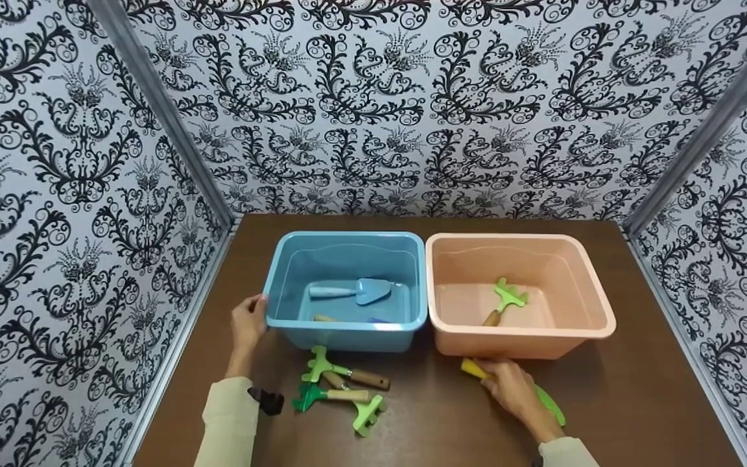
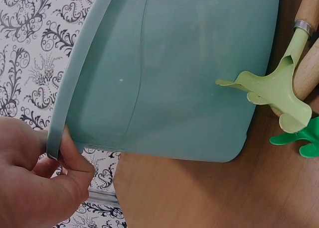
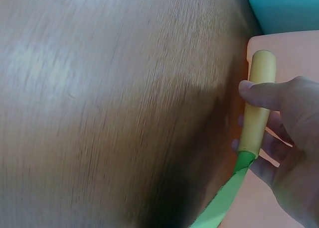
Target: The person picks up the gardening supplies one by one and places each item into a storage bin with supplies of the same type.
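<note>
At the left end of the blue bin (image 1: 347,325), my left hand (image 1: 248,322) pinches the rim between thumb and fingers, as the left wrist view also shows. My right hand (image 1: 509,387) grips the pale yellow handle (image 3: 260,98) of a garden trowel whose green blade (image 3: 222,203) points back toward the wrist. This trowel is in front of the peach bin (image 1: 522,331), low near its front wall. Between the arms lie several small hand rakes, including a light green one (image 1: 317,364) against the blue bin and a dark green one (image 1: 309,394).
Inside the blue bin lies a blue trowel (image 1: 372,291), with a wooden handle end (image 1: 325,318) partly hidden by the front wall. A light green hand rake (image 1: 509,296) leans in the peach bin. The bins stand side by side on a brown table (image 1: 438,428), before patterned walls.
</note>
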